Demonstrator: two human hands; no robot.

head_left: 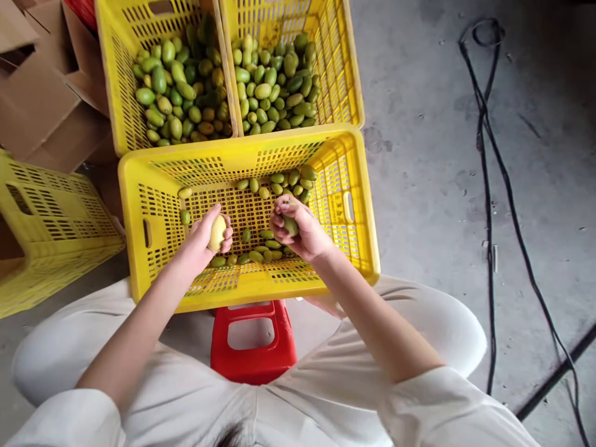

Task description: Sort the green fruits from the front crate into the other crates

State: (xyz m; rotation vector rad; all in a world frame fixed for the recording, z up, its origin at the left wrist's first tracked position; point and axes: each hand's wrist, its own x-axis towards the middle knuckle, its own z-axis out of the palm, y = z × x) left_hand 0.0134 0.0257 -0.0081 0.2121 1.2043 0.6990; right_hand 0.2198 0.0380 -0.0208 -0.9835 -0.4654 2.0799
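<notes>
"How's the grip?"
"Left hand (pixel 208 234) curls round a pale-yellow oval fruit (pixel 217 233); right hand (pixel 300 228) closes round a green oval fruit (pixel 290 225); below both sits a yellow slotted plastic crate (pixel 251 293); beyond it, two fuller yellow crates (pixel 110 93)."

Both hands up over the near yellow crate (pixel 246 144), a fruit in each!
I've got a pale yellow fruit (pixel 217 233) in my left hand (pixel 209 234) and a green fruit (pixel 290 225) in my right hand (pixel 298 227); loose green fruits (pixel 293 181) lie just beyond the right, a red stool (pixel 254 366) sits nearer me than both, and black cable (pixel 487 180) trails well off to the right hand's right.
</notes>
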